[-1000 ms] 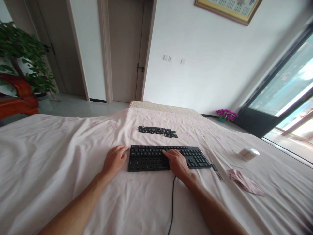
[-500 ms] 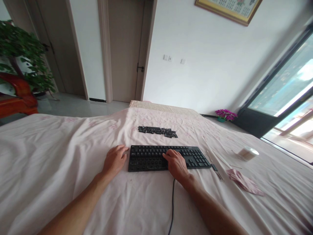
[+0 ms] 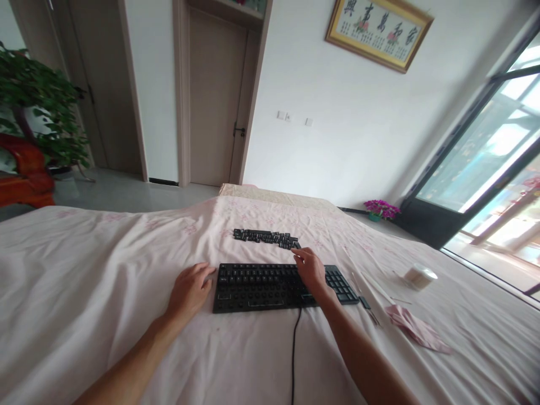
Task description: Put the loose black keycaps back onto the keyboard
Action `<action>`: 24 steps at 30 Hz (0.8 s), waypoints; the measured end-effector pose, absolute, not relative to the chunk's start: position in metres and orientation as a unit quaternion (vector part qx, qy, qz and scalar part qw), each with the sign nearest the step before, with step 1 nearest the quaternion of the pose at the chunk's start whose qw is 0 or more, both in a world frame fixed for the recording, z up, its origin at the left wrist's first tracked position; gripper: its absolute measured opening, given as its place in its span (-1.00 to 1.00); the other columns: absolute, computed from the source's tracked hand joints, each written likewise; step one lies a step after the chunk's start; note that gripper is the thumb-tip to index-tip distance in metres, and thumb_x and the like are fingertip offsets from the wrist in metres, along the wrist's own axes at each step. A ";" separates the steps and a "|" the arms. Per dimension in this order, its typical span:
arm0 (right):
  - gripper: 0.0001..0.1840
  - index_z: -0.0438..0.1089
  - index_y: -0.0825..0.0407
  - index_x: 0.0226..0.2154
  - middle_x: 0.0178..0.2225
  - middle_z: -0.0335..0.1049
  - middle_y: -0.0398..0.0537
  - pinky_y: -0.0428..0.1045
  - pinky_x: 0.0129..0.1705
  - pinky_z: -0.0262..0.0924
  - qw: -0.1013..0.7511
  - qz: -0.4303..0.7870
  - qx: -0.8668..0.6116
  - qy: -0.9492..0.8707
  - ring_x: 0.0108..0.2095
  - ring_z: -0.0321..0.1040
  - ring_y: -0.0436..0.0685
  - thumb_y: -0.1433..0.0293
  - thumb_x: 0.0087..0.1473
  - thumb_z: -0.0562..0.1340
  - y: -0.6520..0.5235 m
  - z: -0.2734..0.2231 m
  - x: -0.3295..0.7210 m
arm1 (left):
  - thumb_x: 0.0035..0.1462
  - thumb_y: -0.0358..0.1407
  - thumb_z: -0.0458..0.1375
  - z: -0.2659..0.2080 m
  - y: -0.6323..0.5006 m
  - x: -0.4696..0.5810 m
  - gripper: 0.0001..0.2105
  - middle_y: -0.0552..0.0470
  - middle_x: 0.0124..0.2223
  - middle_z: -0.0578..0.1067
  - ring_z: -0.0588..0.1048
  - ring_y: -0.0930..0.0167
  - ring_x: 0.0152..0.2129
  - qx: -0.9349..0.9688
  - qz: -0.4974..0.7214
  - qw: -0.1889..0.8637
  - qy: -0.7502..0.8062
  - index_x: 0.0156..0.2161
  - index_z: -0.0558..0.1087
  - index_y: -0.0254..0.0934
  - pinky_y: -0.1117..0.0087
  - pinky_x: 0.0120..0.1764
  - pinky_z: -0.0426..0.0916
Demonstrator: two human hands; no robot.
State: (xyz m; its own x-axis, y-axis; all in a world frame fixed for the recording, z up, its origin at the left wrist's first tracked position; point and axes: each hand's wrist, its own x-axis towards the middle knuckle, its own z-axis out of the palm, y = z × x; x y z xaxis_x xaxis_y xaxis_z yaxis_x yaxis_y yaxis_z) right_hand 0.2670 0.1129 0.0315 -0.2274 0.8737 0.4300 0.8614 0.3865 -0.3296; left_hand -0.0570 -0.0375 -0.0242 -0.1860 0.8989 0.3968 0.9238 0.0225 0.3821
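A black keyboard [image 3: 244, 278] lies across the bed, with bare switch spots in its lower rows where keycaps are off. Beyond it, loose black keycaps [image 3: 261, 236] lie in an uneven strip. Resting on the sheet at the keyboard's left end, my left hand [image 3: 192, 286] is open and holds nothing. My right hand [image 3: 311, 273] hovers over the keyboard's right part, hiding some keys. Its fingers stretch out to the right end of the keycap strip, at or touching the last keycap; no cap shows in its grip.
A cable [image 3: 294, 354] runs from the keyboard toward me. On the right lie a small dark piece with thin tools [image 3: 371, 313], a pink cloth [image 3: 415, 327] and a white round container [image 3: 421, 277]. The pale sheet [image 3: 126, 270] is wrinkled.
My right hand has left the keyboard's keys and moved forward to the right end of the loose keycaps. The left hand stays beside the keyboard. The view has tilted up slightly.
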 end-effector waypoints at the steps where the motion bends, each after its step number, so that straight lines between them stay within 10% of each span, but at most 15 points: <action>1: -0.68 0.45 -0.17 -0.10 -0.12 0.39 -0.15 -0.10 -0.23 0.13 0.265 0.004 -0.561 -0.784 -0.16 0.33 0.05 0.35 0.14 0.10 0.122 0.032 0.266 | 0.08 -0.37 -0.02 -0.025 -0.037 -0.057 -0.65 0.00 0.05 0.44 0.38 0.35 -0.01 -0.637 -0.288 0.022 -0.715 -0.04 0.45 -0.19 0.27 0.12 0.18; 24: -0.77 0.51 -0.06 -0.26 -0.14 0.31 0.01 -0.04 -0.10 0.00 0.080 -0.105 -0.531 -0.837 -0.09 0.19 0.11 0.39 0.16 0.12 0.190 0.029 0.215 | 0.09 -0.39 -0.02 -0.016 -0.039 -0.053 -0.65 -0.01 0.05 0.44 0.37 0.36 0.01 -0.625 -0.286 0.000 -0.726 -0.04 0.46 -0.19 0.26 0.13 0.15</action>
State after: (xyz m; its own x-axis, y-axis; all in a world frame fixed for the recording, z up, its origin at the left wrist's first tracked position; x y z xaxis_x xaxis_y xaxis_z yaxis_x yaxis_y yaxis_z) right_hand 0.2149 0.1902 0.0287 -0.4233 0.8721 0.2455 0.9057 0.4141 0.0908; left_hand -0.0530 -0.0390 -0.0161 -0.2178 0.9083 0.3572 0.9080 0.0544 0.4154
